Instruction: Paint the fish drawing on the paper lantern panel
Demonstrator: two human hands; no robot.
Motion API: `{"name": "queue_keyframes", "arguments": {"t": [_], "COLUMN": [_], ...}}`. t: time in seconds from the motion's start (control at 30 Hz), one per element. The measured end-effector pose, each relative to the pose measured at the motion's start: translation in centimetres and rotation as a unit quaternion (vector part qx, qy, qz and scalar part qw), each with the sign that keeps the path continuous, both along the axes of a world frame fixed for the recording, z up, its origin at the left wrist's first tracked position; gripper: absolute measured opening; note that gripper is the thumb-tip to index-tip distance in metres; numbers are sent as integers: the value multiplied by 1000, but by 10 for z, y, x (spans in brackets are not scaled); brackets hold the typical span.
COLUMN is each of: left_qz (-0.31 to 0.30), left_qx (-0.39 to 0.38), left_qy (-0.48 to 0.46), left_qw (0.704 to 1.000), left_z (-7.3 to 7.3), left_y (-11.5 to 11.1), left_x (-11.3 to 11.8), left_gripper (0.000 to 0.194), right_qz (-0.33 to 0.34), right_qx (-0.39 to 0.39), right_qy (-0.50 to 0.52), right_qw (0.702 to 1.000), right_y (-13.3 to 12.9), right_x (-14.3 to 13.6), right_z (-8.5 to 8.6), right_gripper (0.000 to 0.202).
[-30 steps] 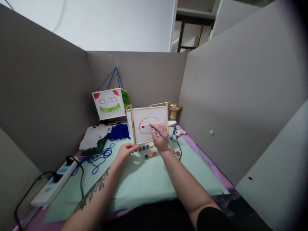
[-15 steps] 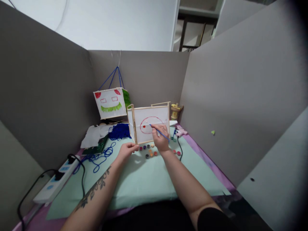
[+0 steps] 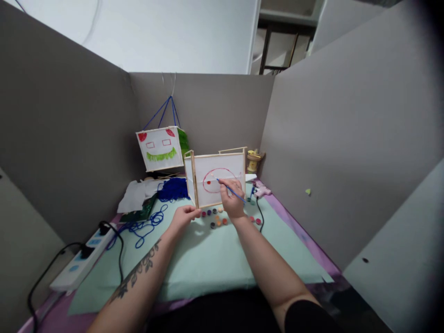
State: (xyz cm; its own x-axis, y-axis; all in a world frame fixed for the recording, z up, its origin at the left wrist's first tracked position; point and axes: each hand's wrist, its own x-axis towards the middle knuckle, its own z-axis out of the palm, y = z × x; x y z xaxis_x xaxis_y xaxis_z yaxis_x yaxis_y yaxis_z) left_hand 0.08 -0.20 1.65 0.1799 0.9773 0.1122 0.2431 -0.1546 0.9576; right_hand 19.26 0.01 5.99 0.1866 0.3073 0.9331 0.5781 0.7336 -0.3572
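A white paper panel (image 3: 204,196) in a thin wooden frame stands upright on the table, folded at its left side. It bears a red oval outline with a red dot inside. My left hand (image 3: 185,216) pinches the frame's lower left corner. In my right hand (image 3: 233,199) is a thin blue paintbrush (image 3: 235,194), its tip at the paper inside the oval. Several small paint pots (image 3: 218,223) sit below the panel, between my hands, and two red ones (image 3: 258,221) lie right of my right wrist.
A painted lantern (image 3: 160,150) hangs on blue cords at the back left. Blue yarn (image 3: 173,189), loose blue cord (image 3: 140,227) and white paper (image 3: 133,196) lie left. A power strip (image 3: 81,263) is front left; a pink glue gun (image 3: 262,190) and twine spool (image 3: 253,162) are right.
The whole view has shifted very slightly. Both hands, the brush and the framed panel look almost the same as before.
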Motion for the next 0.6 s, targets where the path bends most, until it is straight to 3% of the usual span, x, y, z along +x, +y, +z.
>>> {"name": "queue_keyframes", "arguments": {"t": [0.6], "left_qz": [2], "left_qx": [4], "left_qy": [3], "left_qw": [1000], "left_z": [-2], "left_y": [1], "left_x": [0], "left_gripper": [36], "right_qz": [2], "right_qx": [-10], "right_qy": [6], "right_qw": [1000], "right_y": [-2], "right_x": [0], "right_z": [0], "right_gripper": [21]}}
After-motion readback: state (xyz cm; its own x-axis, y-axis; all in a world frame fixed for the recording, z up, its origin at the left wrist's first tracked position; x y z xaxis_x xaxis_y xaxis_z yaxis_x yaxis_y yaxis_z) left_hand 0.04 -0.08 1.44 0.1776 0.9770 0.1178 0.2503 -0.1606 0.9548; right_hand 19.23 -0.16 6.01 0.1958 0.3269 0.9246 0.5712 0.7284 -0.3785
